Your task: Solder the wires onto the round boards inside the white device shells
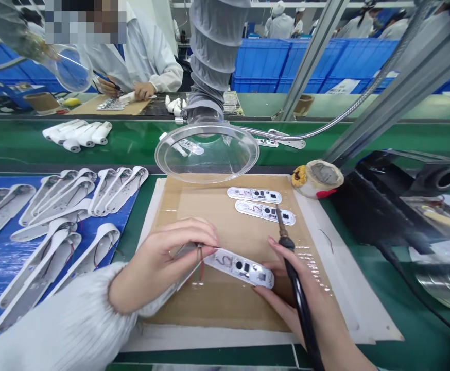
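- The circuit strip (239, 267) is pinched at its near end by the left hand (163, 263) — lying on the cardboard mat (213, 304);
- The soldering iron (292, 268) is gripped by the right hand (298, 296), fingers clenched — just beside the strip.

Long white circuit board (239, 267) with wires, flat on cardboard, black-handled soldering iron (291, 260) angled above it

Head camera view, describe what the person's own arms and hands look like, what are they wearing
The left arm wears a white ribbed knit sleeve reaching to the wrist, its cuff snug. The left hand is bare, with no glove. The right hand is also bare and gloveless, and its forearm shows no sleeve in this view. No watch or bracelet is visible on either wrist.
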`<state>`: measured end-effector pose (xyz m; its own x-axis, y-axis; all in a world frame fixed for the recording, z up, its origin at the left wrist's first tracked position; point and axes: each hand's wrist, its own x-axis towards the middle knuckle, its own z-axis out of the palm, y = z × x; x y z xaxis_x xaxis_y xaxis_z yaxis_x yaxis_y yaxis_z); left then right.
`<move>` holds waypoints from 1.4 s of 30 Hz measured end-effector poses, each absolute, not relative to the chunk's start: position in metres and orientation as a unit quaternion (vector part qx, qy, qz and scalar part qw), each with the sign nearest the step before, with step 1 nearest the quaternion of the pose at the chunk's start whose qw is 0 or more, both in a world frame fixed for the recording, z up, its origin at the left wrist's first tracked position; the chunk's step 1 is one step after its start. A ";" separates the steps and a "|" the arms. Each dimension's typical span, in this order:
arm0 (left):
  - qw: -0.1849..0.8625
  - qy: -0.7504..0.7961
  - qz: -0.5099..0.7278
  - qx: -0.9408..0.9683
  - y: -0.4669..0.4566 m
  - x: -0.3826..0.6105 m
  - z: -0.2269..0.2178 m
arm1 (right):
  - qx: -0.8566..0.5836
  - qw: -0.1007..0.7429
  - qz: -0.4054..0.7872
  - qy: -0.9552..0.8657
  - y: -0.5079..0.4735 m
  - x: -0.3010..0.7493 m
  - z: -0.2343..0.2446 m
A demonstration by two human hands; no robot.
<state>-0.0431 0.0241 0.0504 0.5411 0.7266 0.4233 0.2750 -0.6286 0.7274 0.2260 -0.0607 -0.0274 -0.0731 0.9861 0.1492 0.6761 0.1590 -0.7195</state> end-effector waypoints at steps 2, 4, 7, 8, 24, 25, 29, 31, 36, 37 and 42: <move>0.210 0.246 0.283 0.903 0.039 -0.036 0.046 | -0.564 0.324 0.297 -0.699 -0.060 0.214 -0.028; 0.110 0.213 0.197 0.951 0.051 -0.025 0.037 | -0.527 0.330 0.347 -0.702 -0.058 0.201 -0.028; 0.064 0.201 0.153 0.965 0.056 -0.011 0.020 | -0.507 0.352 0.369 -0.695 -0.055 0.190 -0.029; 0.067 0.208 0.158 0.963 0.054 -0.007 0.016 | -0.512 0.359 0.365 -0.690 -0.054 0.188 -0.030; 0.130 0.415 0.252 0.865 0.000 -0.006 0.002 | -0.611 0.520 0.171 -0.572 -0.058 0.216 -0.002; 0.130 0.414 0.259 0.863 0.001 -0.006 0.001 | -0.618 0.539 0.150 -0.553 -0.057 0.221 -0.002; 0.125 0.403 0.271 0.865 0.000 -0.009 0.000 | -0.589 0.604 0.141 -0.518 -0.051 0.228 -0.011; 0.117 0.396 0.265 0.871 -0.002 -0.009 -0.001 | -0.538 0.635 0.157 -0.532 -0.050 0.226 -0.015; 0.113 0.401 0.263 0.870 -0.004 -0.006 -0.001 | -0.526 0.600 0.184 -0.574 -0.054 0.222 -0.015; 0.113 0.403 0.265 0.869 -0.004 -0.006 -0.001 | -0.525 0.589 0.189 -0.585 -0.055 0.222 -0.015; 0.112 0.411 0.266 0.865 -0.006 -0.006 -0.001 | -0.526 0.562 0.198 -0.607 -0.056 0.221 -0.014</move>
